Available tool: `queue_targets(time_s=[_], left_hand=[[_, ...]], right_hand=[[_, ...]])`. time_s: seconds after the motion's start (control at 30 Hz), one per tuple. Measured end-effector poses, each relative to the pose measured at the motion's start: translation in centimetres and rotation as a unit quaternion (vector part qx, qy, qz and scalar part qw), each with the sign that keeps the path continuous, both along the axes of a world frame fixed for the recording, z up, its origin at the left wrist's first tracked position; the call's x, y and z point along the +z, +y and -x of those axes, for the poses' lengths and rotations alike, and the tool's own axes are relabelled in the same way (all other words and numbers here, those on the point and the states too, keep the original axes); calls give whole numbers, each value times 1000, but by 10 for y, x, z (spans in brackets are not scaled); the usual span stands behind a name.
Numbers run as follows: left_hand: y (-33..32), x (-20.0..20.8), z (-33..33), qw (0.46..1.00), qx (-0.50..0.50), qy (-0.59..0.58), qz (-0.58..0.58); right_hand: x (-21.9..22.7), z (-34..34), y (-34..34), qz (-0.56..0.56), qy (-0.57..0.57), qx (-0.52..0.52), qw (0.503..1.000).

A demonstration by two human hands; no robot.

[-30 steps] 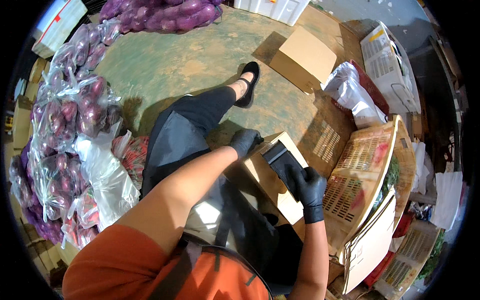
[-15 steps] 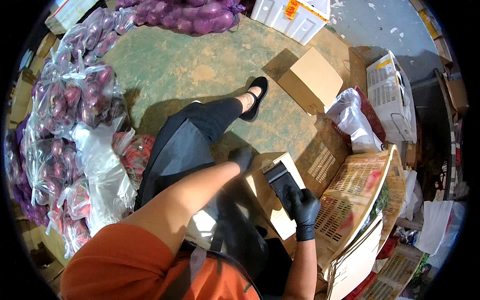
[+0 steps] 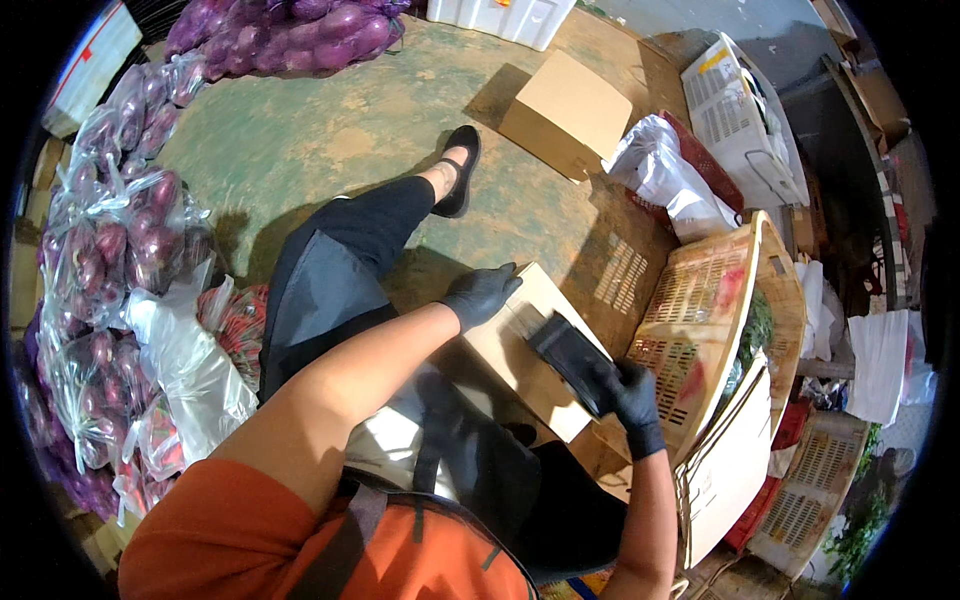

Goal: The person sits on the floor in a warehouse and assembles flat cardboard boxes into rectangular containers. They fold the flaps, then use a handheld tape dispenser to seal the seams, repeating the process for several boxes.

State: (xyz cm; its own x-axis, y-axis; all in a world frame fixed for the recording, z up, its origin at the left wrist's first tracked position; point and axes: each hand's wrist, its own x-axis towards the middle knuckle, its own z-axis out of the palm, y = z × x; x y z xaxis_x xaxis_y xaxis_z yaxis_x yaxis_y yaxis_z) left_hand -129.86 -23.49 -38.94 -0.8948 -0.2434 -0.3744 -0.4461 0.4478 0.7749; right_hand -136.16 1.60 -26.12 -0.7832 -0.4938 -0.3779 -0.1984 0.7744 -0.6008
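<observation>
Your right hand (image 3: 628, 392), in a black glove, is wrapped around a dark flat rectangular device (image 3: 568, 350), fingers curled over its near end, and you're holding it tilted just above the top of a small cardboard box (image 3: 520, 345). Your left hand (image 3: 482, 293), gloved in black too, lies flat on the far left corner of that box, fingers fairly spread and pressing down on the cardboard, gripping nothing. The box sits low in front of you by your lap, pale top face up, with your dark apron (image 3: 320, 290) just to its left. Your leg stretches out across the green concrete floor (image 3: 300, 140), black flat shoe (image 3: 458, 180) at the far end. To your right a woven basket (image 3: 700, 330) stands tilted on its side, touching or almost touching the box, leafy greens (image 3: 755, 335) showing past its rim. Further out on the floor there's a larger closed carton (image 3: 570, 110), and beside it a white plastic bag (image 3: 665, 170). On your left, clear bags of purple onions (image 3: 120, 240) are heaped along the edge, with more in purple net sacks (image 3: 290, 30) at the top. A white crate (image 3: 740, 110) sits top right
</observation>
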Motion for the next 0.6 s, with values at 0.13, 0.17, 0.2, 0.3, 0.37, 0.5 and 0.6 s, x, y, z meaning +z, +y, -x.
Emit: queue_targets(time_s=[0.13,0.17,0.2,0.3,0.37,0.5,0.6], left_hand=[[5,10,-2,994,-4,50,93],[7,8,-2,992,-2,59,112],[8,5,-3,991,1,64,114],[9,4,-2,989,7,82,122],[9,7,-2,988,9,88,125],[0,5,8,986,-11,93,136],[-10,21,21,988,-30,68,137]], right_hand=[[3,-2,76,-91,69,8,993],[2,-3,83,-109,83,10,990],[1,-5,87,-126,98,13,987],[-2,-8,85,-105,109,-10,988],[1,-7,81,-119,105,-3,987],[-21,-13,95,-42,111,-61,991],[-32,-16,93,-50,99,-77,991]])
